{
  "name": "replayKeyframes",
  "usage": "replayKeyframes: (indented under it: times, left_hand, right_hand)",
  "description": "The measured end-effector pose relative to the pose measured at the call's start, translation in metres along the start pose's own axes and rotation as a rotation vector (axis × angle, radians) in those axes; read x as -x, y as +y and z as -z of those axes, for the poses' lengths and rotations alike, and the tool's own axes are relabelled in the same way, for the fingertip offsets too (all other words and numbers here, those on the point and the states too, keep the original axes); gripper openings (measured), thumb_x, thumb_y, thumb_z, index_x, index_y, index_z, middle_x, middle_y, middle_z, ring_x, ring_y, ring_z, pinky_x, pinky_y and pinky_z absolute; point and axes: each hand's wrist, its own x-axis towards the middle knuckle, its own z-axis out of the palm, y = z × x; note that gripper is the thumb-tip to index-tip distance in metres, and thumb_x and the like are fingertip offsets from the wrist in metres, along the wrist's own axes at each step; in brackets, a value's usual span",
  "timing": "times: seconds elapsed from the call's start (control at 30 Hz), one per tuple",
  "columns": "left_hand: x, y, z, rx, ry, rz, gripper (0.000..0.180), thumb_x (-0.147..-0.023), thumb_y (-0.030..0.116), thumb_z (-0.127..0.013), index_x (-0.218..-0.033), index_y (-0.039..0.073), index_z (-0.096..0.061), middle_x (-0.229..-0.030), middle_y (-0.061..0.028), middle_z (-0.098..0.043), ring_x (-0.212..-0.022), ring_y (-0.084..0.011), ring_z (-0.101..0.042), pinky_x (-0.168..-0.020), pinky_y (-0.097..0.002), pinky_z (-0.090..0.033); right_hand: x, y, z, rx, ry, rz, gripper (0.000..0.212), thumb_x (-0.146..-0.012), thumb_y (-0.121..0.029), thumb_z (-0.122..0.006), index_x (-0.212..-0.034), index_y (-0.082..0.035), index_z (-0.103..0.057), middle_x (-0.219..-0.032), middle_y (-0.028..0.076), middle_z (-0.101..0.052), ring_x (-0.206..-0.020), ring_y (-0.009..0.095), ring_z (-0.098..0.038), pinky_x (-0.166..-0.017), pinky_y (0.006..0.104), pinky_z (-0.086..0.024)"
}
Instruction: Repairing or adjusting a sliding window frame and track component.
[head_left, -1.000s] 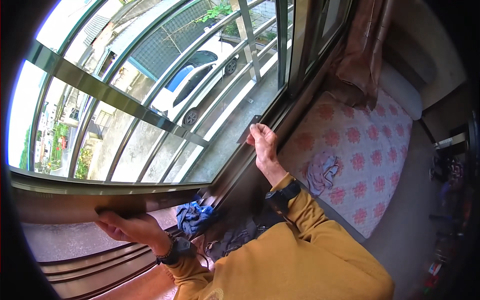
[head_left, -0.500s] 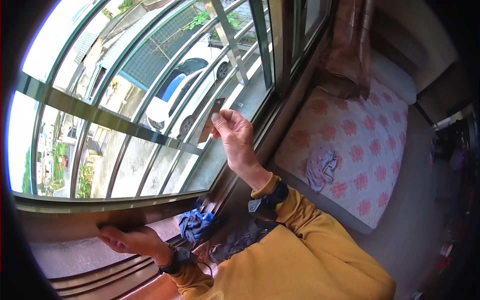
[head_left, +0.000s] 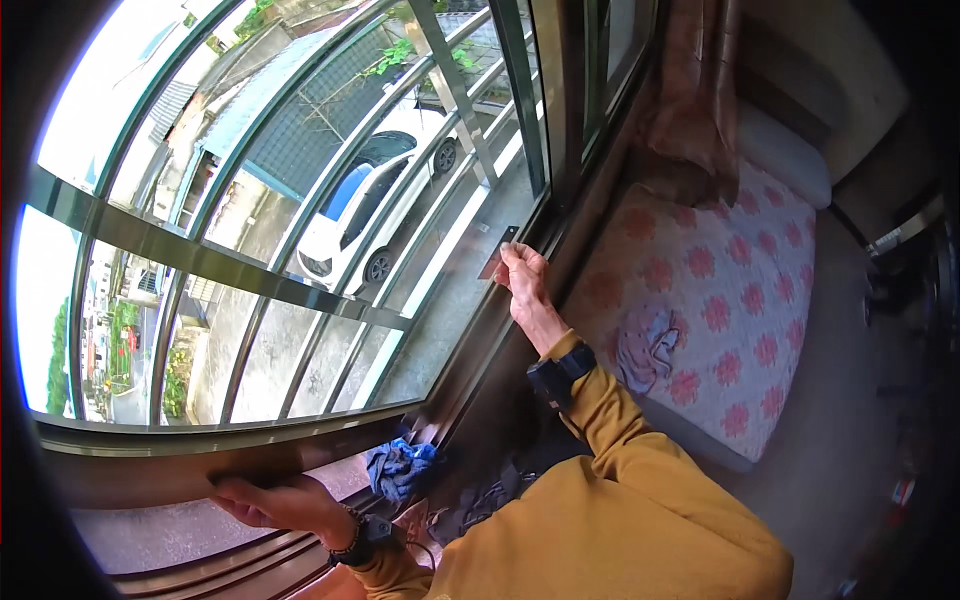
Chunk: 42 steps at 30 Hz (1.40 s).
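Observation:
In my right hand [head_left: 528, 285] a small flat brown plate [head_left: 498, 254] with a dark corner is pinched between thumb and fingers. It is held at the window pane [head_left: 455, 285], close to the pane's right-hand edge; whether it touches the glass I cannot tell. My left hand [head_left: 285, 505] is at the lower rail of the brown window frame [head_left: 160, 470], fingers curled against its edge. Parts of those fingers are in shadow. A crumpled blue cloth [head_left: 400, 468] lies on the sill tracks, between my two arms.
Metal security bars [head_left: 190, 245] stand outside the glass, with a white parked car [head_left: 375, 190] beyond. To the right is a bed [head_left: 735, 320] with a flowered cover and a bunched pale cloth [head_left: 648, 345]. A brown curtain [head_left: 690, 120] hangs beside the window.
My right hand has moved right and slightly down with the brown plate, toward the pane's side edge. My left hand stays at the lower rail. The view has shifted slightly.

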Motion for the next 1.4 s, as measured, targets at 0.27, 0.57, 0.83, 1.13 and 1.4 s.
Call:
replayKeyframes:
  times: [0.27, 0.57, 0.83, 1.13, 1.4]
  left_hand:
    - [-0.008, -0.010, 0.014, -0.003, -0.003, 0.004, 0.060, -0.095, 0.043, -0.052, -0.134, -0.002, -0.043, -0.128, -0.0159, -0.050, -0.106, -0.0239, -0.053, -0.092, -0.0356, -0.044]
    - [-0.006, -0.011, 0.010, 0.020, -0.012, 0.012, 0.059, -0.094, 0.042, -0.054, -0.134, 0.000, -0.044, -0.125, -0.0148, -0.052, -0.104, -0.0239, -0.054, -0.090, -0.0360, -0.045]
    - [-0.006, -0.012, 0.010, 0.058, -0.029, 0.011, 0.059, -0.094, 0.043, -0.055, -0.132, -0.001, -0.045, -0.123, -0.0144, -0.054, -0.102, -0.0236, -0.054, -0.089, -0.0364, -0.045]
    - [-0.006, -0.012, 0.014, -0.019, -0.033, 0.042, 0.061, -0.095, 0.043, -0.052, -0.135, -0.001, -0.042, -0.126, -0.0164, -0.051, -0.107, -0.0252, -0.052, -0.090, -0.0363, -0.045]
    - [-0.006, -0.019, 0.017, 0.040, -0.018, 0.009, 0.055, -0.094, 0.041, -0.056, -0.132, 0.002, -0.046, -0.116, -0.0104, -0.056, -0.098, -0.0210, -0.055, -0.085, -0.0325, -0.045]
  right_hand:
    - [0.044, -0.078, -0.058, -0.149, -0.228, 0.254, 0.012, -0.089, -0.014, -0.063, -0.086, -0.003, -0.062, -0.065, -0.002, -0.054, -0.054, 0.004, -0.045, -0.048, 0.0191, -0.035]
    - [-0.012, -0.007, 0.002, 0.004, 0.055, 0.042, 0.010, -0.089, -0.017, -0.064, -0.083, -0.010, -0.063, -0.064, -0.005, -0.057, -0.053, 0.003, -0.049, -0.048, 0.0166, -0.040]
    - [0.018, -0.056, -0.039, -0.087, -0.157, 0.264, 0.010, -0.089, -0.014, -0.063, -0.085, -0.005, -0.063, -0.064, -0.003, -0.057, -0.052, 0.005, -0.046, -0.049, 0.0189, -0.034]
    - [-0.026, -0.017, 0.007, 0.020, 0.045, 0.072, 0.013, -0.089, -0.016, -0.063, -0.081, -0.006, -0.062, -0.062, -0.002, -0.056, -0.052, 0.006, -0.050, -0.045, 0.0191, -0.040]
    - [-0.028, -0.021, 0.003, 0.038, 0.050, 0.096, 0.012, -0.088, -0.018, -0.065, -0.080, -0.009, -0.062, -0.062, -0.004, -0.057, -0.050, 0.004, -0.049, -0.046, 0.0188, -0.040]
